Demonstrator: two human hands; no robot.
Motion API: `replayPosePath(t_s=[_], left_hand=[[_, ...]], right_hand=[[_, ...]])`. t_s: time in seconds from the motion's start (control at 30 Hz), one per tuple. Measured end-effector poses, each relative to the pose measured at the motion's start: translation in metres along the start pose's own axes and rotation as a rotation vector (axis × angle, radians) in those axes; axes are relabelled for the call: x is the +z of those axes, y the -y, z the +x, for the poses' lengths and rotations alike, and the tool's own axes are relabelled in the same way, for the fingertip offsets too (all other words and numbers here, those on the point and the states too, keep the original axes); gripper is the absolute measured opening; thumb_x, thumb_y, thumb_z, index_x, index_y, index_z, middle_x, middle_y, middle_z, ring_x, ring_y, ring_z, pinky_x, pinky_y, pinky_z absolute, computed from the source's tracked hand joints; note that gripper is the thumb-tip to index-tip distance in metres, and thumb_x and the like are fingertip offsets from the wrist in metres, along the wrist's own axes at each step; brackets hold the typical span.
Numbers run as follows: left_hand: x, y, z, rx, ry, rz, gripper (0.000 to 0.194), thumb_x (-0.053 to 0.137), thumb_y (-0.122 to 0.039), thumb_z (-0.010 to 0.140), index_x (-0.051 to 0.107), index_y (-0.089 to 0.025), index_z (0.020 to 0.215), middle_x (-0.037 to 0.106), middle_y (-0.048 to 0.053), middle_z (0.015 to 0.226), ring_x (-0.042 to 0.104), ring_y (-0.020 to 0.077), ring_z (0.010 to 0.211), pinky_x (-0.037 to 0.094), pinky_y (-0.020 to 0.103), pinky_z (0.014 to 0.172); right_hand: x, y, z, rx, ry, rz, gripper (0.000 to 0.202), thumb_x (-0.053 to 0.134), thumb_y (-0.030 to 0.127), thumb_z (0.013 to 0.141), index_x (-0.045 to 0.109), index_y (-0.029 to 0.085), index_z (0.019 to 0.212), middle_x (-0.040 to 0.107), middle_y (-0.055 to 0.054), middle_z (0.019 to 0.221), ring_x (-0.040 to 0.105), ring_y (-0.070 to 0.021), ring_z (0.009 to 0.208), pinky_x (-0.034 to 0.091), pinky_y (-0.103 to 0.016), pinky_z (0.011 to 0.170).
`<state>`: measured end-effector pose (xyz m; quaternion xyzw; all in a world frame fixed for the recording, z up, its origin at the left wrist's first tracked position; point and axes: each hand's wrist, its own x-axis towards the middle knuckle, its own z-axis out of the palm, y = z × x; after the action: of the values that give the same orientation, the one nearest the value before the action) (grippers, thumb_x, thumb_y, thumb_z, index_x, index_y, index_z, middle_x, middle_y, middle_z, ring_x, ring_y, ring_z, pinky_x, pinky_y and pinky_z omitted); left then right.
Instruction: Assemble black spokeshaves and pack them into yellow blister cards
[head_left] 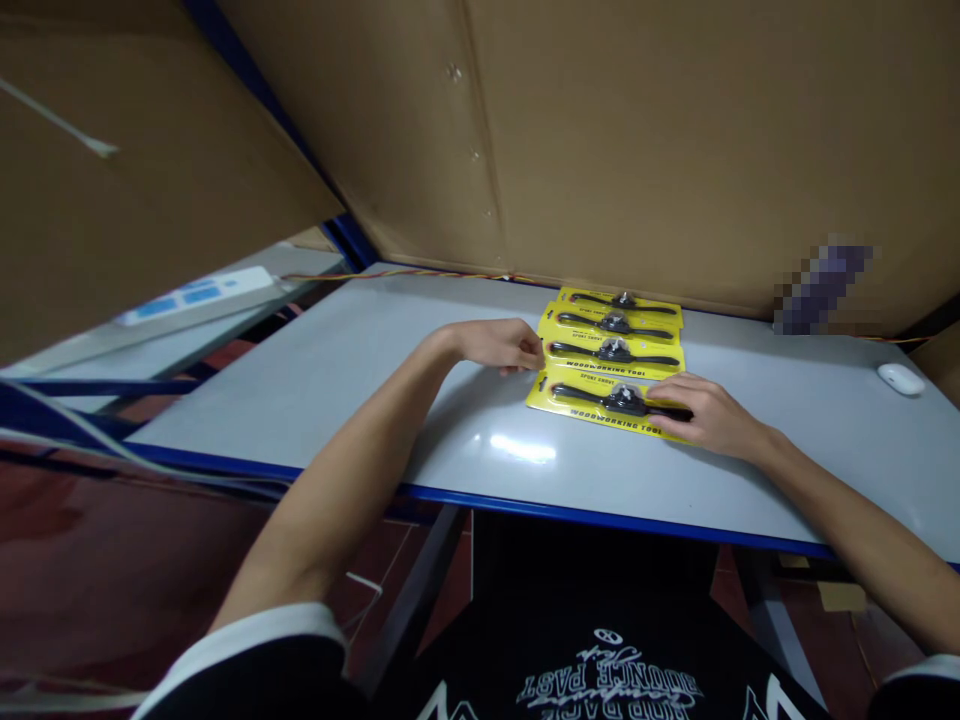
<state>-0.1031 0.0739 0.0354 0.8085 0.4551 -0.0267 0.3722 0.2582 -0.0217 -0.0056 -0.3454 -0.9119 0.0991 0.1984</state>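
Several yellow blister packs, each with a black spokeshave inside, lie in an overlapping column on the grey table [360,350]. The nearest pack [592,405] is slightly tilted, its right end lower. My right hand [701,412] grips this pack's right end, thumb and fingers at the black handle. Beside the left edge of the pack above it [611,358] is my left hand [510,345], its fingers curled together; whether they pinch the edge is hidden. Farther back lie another pack [577,321] and the rearmost one [652,310].
A white mouse [901,379] rests at the table's right. Brown board [637,150] rises behind, with thin wires along its foot. A white power strip [199,295] lies on a separate surface at left. A pixelated dark patch [825,288] shows at back right.
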Motion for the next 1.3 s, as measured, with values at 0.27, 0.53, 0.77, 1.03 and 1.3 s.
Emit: replayPosePath(t_s=[0.27,0.53,0.77,1.03,1.3], left_hand=[[0.012,0.001,0.011,0.160,0.098,-0.159,0.023,0.070,-0.038,0.083,0.065,-0.015,0.084,0.066,0.003,0.076,0.058,0.0126,0.062,0.048,0.025,0.064],[0.017,0.005,0.015,0.160,0.159,-0.222,0.028,0.069,-0.036,0.083,0.063,-0.016,0.102,0.067,0.002,0.079,0.061,0.0144,0.061,0.046,0.025,0.058],[0.017,0.004,0.017,0.157,0.153,-0.226,0.024,0.071,-0.037,0.088,0.060,-0.017,0.097,0.066,0.001,0.075,0.058,0.0124,0.057,0.045,0.024,0.056],[0.017,0.011,0.019,0.116,0.187,-0.320,0.032,0.073,-0.044,0.089,0.061,-0.018,0.101,0.070,0.002,0.073,0.056,0.0112,0.050,0.033,0.023,0.047],[0.023,0.003,0.017,0.131,0.273,-0.425,0.034,0.074,-0.047,0.089,0.053,-0.020,0.090,0.073,0.005,0.073,0.057,0.0116,0.047,0.021,0.024,0.043]], right_hand=[[0.003,0.012,0.003,0.172,-0.005,-0.091,0.049,0.083,0.052,0.084,0.076,0.023,0.123,0.080,-0.014,0.125,0.072,-0.0393,0.121,0.045,-0.068,0.116],[0.000,0.019,0.001,0.295,0.077,0.017,0.063,0.077,0.053,0.088,0.070,0.021,0.142,0.077,-0.014,0.133,0.076,-0.0374,0.113,0.063,-0.057,0.096],[0.003,0.017,-0.003,0.254,0.055,-0.001,0.061,0.071,0.053,0.093,0.069,0.020,0.144,0.076,-0.014,0.137,0.075,-0.0363,0.118,0.061,-0.057,0.103],[0.006,0.015,-0.005,0.142,-0.045,-0.043,0.052,0.070,0.046,0.096,0.072,0.022,0.141,0.078,-0.013,0.133,0.076,-0.0348,0.118,0.063,-0.057,0.102],[0.004,0.015,-0.006,0.090,-0.068,-0.094,0.045,0.066,0.048,0.098,0.076,0.021,0.133,0.082,-0.012,0.123,0.079,-0.0317,0.108,0.064,-0.051,0.094]])
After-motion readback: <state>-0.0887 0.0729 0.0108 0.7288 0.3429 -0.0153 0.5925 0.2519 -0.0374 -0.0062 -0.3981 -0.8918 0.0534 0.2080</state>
